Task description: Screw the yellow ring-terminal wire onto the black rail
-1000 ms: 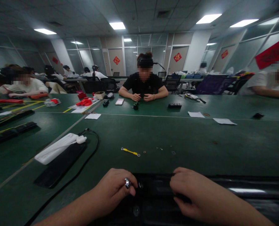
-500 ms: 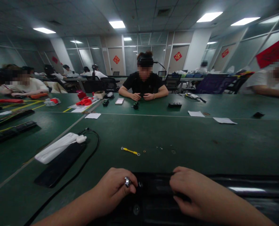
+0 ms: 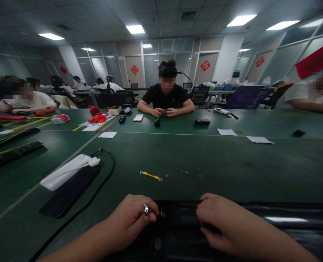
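A long glossy black part [image 3: 183, 233] lies along the table's near edge. My left hand [image 3: 135, 220], with a silver ring on one finger, is closed at the part's left end; its fingertips pinch something I cannot make out beside a small shiny round piece. My right hand [image 3: 218, 220] rests on the black part further right, its fingers curled round its edge. Beyond my hands lie a yellow strap [image 3: 151, 175] with a metal ring lug at each end and a small brass-coloured nut [image 3: 167, 175].
On the left lie a white power strip [image 3: 66, 172], a flat black slab [image 3: 70, 193] and a black cable. Across the table a person [image 3: 166, 92] handles a small dark part. Paper sheets [image 3: 227, 132], red parts [image 3: 98, 118] and black pieces lie further back.
My hands have hardly moved. The person opposite has slightly shifted the small dark part between their fingers.
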